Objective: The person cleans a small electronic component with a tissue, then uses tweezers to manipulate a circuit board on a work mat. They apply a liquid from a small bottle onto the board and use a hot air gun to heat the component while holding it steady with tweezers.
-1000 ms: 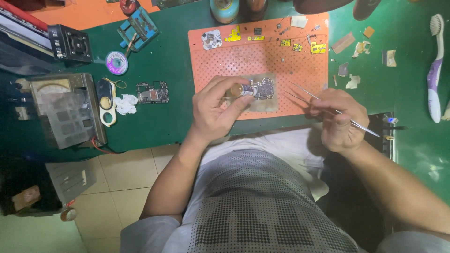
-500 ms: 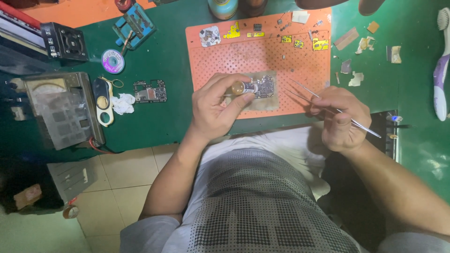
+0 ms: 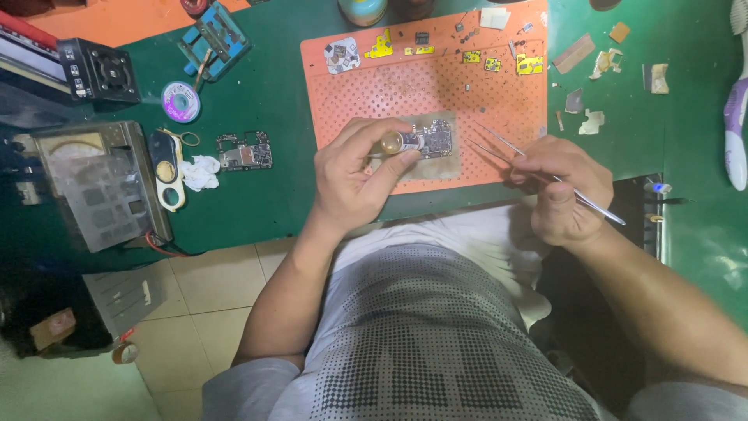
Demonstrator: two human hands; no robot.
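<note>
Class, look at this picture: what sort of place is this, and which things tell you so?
Probably an electronics repair bench: an orange work mat strewn with tiny parts, a circuit board by the left hand, tweezers in the right hand.

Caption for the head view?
Left hand holds a circuit board over an orange mat; right hand holds tweezers.

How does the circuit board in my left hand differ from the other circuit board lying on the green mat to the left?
The held circuit board is gripped by the left hand over the orange mat; the loose circuit board lies untouched on the green mat. The held board has the tweezers in the right hand pointed toward it; the loose one has only a white wad beside it. Both are small, dark and irregular in outline.
</note>
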